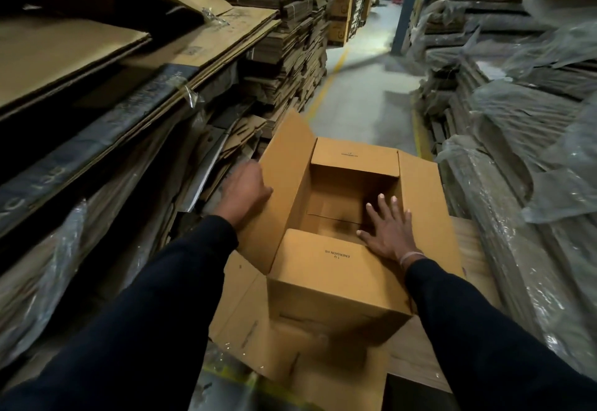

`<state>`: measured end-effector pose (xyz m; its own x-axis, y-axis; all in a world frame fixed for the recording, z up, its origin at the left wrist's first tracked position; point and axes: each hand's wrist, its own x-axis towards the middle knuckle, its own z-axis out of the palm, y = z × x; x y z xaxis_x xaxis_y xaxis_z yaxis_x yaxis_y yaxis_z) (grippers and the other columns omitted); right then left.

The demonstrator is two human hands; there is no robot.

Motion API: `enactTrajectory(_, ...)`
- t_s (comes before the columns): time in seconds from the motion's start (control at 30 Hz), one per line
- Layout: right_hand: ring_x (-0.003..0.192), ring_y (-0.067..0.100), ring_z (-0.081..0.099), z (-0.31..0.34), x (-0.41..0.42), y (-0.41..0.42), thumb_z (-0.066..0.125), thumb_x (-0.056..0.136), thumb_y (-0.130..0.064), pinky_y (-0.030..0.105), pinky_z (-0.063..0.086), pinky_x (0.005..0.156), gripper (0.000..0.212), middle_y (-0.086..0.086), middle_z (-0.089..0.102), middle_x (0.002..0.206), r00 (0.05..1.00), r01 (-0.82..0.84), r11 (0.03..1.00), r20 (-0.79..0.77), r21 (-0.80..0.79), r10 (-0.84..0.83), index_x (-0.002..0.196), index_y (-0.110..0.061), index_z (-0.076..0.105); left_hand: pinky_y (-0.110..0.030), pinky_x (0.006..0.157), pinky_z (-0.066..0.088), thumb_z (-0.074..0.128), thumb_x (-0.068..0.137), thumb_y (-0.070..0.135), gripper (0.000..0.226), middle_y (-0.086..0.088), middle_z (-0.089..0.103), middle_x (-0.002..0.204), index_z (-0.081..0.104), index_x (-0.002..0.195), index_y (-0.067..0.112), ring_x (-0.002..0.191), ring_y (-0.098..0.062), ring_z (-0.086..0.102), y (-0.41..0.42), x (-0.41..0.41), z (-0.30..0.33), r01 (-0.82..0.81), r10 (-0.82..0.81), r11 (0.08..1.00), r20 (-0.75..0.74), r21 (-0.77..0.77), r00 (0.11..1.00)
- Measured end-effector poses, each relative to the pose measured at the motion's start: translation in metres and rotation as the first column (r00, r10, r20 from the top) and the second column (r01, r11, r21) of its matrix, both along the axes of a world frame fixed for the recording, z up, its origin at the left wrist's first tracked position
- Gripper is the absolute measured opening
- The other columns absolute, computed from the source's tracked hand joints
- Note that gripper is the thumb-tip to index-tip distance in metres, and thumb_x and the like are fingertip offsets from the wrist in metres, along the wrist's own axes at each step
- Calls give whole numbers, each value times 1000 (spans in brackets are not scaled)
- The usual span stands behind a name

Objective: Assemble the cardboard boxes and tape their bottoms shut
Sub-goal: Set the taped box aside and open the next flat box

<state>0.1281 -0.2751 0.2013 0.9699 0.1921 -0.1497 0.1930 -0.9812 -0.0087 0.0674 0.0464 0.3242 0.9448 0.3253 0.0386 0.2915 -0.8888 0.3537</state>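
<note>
Far left: stacks of flattened cartons [97, 65] on racking, some under plastic wrap. Just stock, not in play.

My left hand [246, 189] is on the outer face of the box's left long flap [284, 181], which stands nearly upright. Fingers curl over the far side of the flap edge; I read it as gripping the flap, probably to swing it inward, but the fingertips are hidden behind the cardboard, so the grip is a judgement.

Cardboard box [336, 284] sits centre frame, squared up, open side facing me, resting on flat cardboard sheets [258, 326]. Near short flap [323, 258] is folded down flat; printed text on it reads upside down. Far short flap [353, 153] is tilted in, not fully down.

My right hand [389, 228] lies flat, fingers straight and spread, holding nothing. Palm presses where the near short flap meets the right long flap [423, 204], likely pinning the short flap down while the long flaps close over it. The right long flap lies folded outward.

Right side: more wrapped carton stacks [517, 158].

Can't see: any tape or dispenser, and whether the box's underside is sealed. Edges of the frame are motion-blurred, and the far flap's print is too small to read.
</note>
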Motion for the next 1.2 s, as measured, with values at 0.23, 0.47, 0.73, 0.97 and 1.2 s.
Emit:
enactTrajectory(0.23,160,33,-23,3,-15,1,43,105,-64,57,-9,128,82,4,-21,176,1000,13,996,-11,87,-12,170,-30,6,-48,120,37,59,100,58,77,-5,42,164,31,163,23,148,-29,41,-91,-10,-16,579,-576,815,-87,16,813)
enactTrajectory(0.47,161,32,-21,-1,-26,-32,27,107,-67,61,-6,128,77,1,-20,176,996,94,969,-7,230,-94,170,-33,-2,-54,129,-5,24,106,67,75,-1,0,177,12,168,27,162,-26,-6,-116,-15,-127,615,-598,770,-143,172,789)
enactTrajectory(0.73,161,35,-19,-6,-44,-77,10,97,-83,75,-10,118,81,-7,-19,175,932,361,880,-86,310,-352,167,-44,-4,-54,130,-5,21,107,65,74,0,-2,177,12,169,25,163,-25,-6,-114,-11,-133,623,-615,762,-101,179,782)
enactTrajectory(0.97,129,44,54,19,-36,-101,71,90,-60,53,52,104,79,22,31,162,737,624,615,-102,482,-668,151,-17,45,-53,130,-6,20,108,63,72,0,0,177,13,169,25,163,-25,-5,-113,-15,-135,612,-610,771,-70,175,789)
enactTrajectory(1.2,82,26,71,159,-40,-80,57,106,-43,33,49,71,37,9,74,103,882,447,442,-301,778,-362,114,-9,72,-51,130,-2,14,110,51,64,-2,15,175,26,166,22,163,-23,6,-111,-14,-139,592,-600,797,39,120,799)
